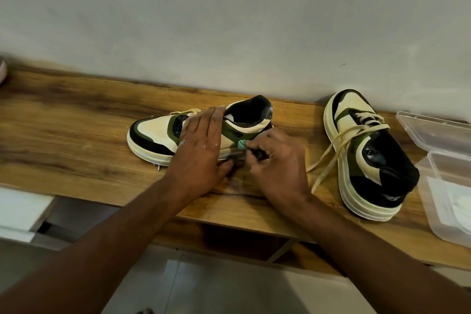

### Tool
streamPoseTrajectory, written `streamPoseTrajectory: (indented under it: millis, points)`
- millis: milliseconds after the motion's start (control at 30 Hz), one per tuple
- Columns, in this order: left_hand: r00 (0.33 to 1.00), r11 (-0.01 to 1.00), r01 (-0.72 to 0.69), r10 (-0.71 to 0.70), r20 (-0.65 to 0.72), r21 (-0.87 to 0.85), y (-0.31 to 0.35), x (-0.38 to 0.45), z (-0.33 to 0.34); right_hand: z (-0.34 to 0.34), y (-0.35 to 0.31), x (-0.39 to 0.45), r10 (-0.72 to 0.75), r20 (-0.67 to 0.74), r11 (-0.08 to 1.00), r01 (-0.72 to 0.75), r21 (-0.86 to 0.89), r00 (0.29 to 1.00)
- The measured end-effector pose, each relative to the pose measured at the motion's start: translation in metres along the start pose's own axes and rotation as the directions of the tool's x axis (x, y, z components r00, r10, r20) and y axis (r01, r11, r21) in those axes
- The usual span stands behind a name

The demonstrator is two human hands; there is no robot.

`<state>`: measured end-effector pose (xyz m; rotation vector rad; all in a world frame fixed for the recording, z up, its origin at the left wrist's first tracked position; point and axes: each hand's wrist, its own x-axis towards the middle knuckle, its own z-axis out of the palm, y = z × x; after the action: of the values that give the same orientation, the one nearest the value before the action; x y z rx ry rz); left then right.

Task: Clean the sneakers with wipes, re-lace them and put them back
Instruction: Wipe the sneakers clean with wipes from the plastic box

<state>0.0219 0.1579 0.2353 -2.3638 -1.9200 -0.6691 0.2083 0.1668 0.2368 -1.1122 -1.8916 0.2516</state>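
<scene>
Two hands | left hand (201,140) flat on sneaker (155,135) | right hand (277,160) grip pinching green wad (241,145)

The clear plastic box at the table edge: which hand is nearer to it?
Right. The right hand works beside the plastic box's neighbouring sneaker; the left hand rests farther away on the other sneaker.

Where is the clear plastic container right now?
At the head view's right edge, the clear plastic container sits open on the wooden shelf, just right of the laced sneaker.

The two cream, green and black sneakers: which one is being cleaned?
The left sneaker, toe pointing left. The left hand rests on it while the right hand scrubs its side; the right sneaker stands untouched.
</scene>
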Motion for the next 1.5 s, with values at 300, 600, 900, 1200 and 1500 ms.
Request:
streamPoseTrajectory:
  millis: [300, 600, 900, 1200, 1500]
  points:
    - [1.000, 1.000, -0.016, 0.016, -0.006, -0.023, -0.002, -0.001, 0.000, -0.012, 0.008, 0.015, 0.170, -0.213, 0.985, -0.174, 0.001, 0.962]
    - [1.000, 0.999, -0.026, 0.026, 0.002, -0.031, -0.004, -0.001, 0.000, 0.004, -0.006, 0.000, -0.134, 0.121, 0.981, 0.149, -0.125, 0.984]
    - [0.991, 0.989, -0.130, 0.132, 0.020, -0.067, -0.009, -0.001, -0.004, -0.035, 0.023, 0.018, 0.234, -0.198, 0.972, -0.235, 0.020, 0.952]
    - [0.964, 0.963, -0.260, 0.254, 0.073, 0.077, -0.015, 0.009, -0.016, -0.047, 0.009, 0.003, 0.308, -0.040, 0.939, -0.297, 0.173, 0.951]
    - [0.998, 0.997, 0.069, -0.068, -0.004, 0.025, 0.015, -0.003, -0.013, -0.033, -0.010, -0.012, 0.127, 0.156, 0.977, -0.151, 0.152, 0.980]
